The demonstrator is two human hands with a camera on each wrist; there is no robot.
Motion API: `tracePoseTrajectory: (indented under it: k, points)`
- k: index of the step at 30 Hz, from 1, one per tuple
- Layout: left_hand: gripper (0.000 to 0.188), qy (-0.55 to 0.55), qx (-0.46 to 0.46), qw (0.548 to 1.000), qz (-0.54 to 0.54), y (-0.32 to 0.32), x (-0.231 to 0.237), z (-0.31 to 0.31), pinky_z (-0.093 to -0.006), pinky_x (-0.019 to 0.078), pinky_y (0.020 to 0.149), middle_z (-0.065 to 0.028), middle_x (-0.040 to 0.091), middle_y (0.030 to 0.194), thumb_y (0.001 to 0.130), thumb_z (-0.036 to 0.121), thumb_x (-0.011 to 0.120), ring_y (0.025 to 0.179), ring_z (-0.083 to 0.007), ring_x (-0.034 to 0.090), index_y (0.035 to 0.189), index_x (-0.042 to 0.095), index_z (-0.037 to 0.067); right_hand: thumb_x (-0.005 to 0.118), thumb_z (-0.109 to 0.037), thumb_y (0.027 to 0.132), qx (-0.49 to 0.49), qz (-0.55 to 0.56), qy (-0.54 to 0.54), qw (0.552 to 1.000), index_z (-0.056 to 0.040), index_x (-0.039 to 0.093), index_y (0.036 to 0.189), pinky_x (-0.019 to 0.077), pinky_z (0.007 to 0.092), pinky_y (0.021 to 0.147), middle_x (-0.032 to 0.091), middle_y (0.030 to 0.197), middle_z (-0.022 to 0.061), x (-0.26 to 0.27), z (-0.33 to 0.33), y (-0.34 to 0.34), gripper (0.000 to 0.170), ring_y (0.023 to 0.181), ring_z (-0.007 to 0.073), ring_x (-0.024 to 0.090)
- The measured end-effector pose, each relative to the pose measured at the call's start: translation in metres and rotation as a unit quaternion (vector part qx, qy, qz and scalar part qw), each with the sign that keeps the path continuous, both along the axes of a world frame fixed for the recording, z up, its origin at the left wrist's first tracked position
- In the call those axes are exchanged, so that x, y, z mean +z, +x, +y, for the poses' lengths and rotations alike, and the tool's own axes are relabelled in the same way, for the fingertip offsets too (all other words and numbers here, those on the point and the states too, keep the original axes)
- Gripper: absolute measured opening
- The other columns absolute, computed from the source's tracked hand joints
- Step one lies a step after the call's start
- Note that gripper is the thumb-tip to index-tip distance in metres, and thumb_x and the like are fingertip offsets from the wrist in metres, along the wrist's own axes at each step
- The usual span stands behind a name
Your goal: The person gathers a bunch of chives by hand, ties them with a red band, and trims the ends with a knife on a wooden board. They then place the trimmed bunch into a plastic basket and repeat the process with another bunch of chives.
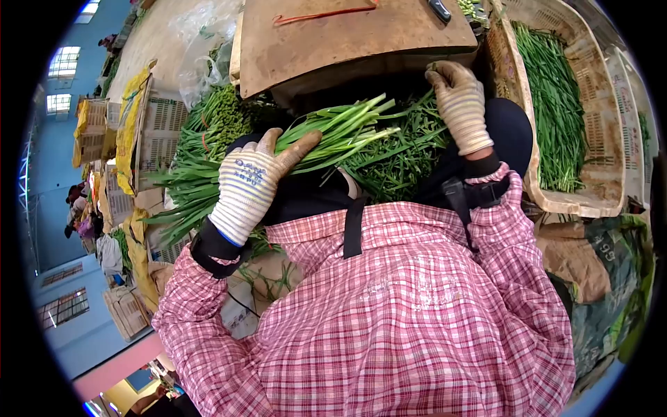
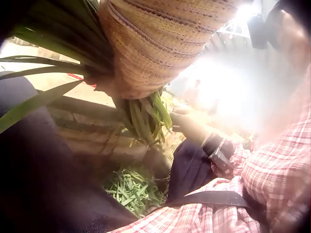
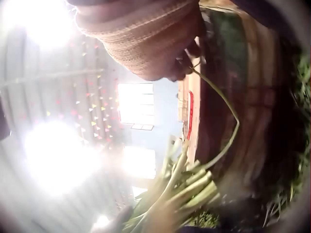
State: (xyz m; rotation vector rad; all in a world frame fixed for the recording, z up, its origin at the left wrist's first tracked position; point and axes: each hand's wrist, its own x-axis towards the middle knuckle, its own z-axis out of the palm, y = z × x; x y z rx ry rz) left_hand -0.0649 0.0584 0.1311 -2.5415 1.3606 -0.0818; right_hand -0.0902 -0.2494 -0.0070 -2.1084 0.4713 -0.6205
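My left hand (image 1: pixel 253 177), in a striped knit glove, grips a bunch of long green chive-like stalks (image 1: pixel 340 128) across the lap. Its pale cut ends point to the right, and the leaves trail out at the left. Beyond those ends, my gloved right hand (image 1: pixel 460 104) is held up near the board's right corner with fingers curled. In the right wrist view, the fingers pinch the tip of a thin stalk (image 3: pixel 231 109), which bows down toward the bunch. Loose green leaves and trimmings (image 1: pixel 396 167) lie beneath the bunch.
A brown board (image 1: pixel 354 42) stands ahead, bearing a red strip (image 1: pixel 323 12) and a black-handled tool (image 1: pixel 439 10). At the right is a dirty plastic crate (image 1: pixel 608 201) with long green stalks (image 1: pixel 556 111). More greens (image 1: pixel 215 125) and a clear plastic bag (image 1: pixel 198 48) are at the left.
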Motion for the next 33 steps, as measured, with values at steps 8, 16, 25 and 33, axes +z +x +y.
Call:
tracePoseTrajectory:
  k: [8, 16, 25, 33]
  points:
    - [0.068, 0.051, -0.046, 0.998, 0.001, -0.006, -0.002, -0.019, -0.0393, 0.0530, 0.068, -0.0191, 0.057, 0.121, 0.080, -0.001, 0.050, 0.081, -0.0314, 0.064, 0.135, 0.044, 0.038, 0.063, -0.026, 0.083, 0.335, 0.107, -0.111, 0.929, -0.0065, 0.067, 0.100, 0.0488, 0.0391, 0.084, 0.065, 0.097, 0.0182, 0.049, 0.068, 0.021, 0.026, 0.096, 0.0321, 0.062]
    - [0.063, 0.005, 0.022, 0.999, 0.028, -0.004, 0.006, 0.000, -0.0405, 0.0531, 0.069, -0.0199, 0.058, 0.120, 0.078, 0.001, 0.055, 0.086, -0.0343, 0.065, 0.131, 0.049, 0.034, 0.061, -0.014, 0.079, 0.160, 0.207, -0.366, 0.893, -0.0021, 0.066, 0.092, 0.0523, 0.0413, 0.076, 0.066, 0.081, 0.0180, -0.023, -0.025, 0.047, 0.018, 0.084, 0.0356, 0.064]
    - [0.069, 0.021, 0.011, 1.000, 0.005, -0.002, 0.001, -0.013, -0.0398, 0.0535, 0.067, -0.0197, 0.058, 0.121, 0.076, -0.002, 0.054, 0.084, -0.0339, 0.065, 0.133, 0.047, 0.036, 0.072, -0.025, 0.075, 0.286, 0.054, 0.017, 0.957, -0.0052, 0.070, 0.088, 0.0496, 0.0330, 0.073, 0.065, 0.085, 0.0096, 0.028, 0.039, 0.017, 0.024, 0.081, 0.0253, 0.063]
    - [0.073, 0.027, -0.009, 1.000, 0.010, -0.003, -0.002, -0.017, -0.0404, 0.0534, 0.065, -0.0193, 0.058, 0.120, 0.074, -0.004, 0.054, 0.083, -0.0340, 0.065, 0.135, 0.044, 0.036, 0.064, -0.039, 0.083, 0.345, 0.162, -0.035, 0.924, -0.0064, 0.069, 0.097, 0.0491, 0.0378, 0.083, 0.065, 0.100, 0.0127, 0.049, 0.045, 0.021, 0.036, 0.098, 0.0266, 0.062]
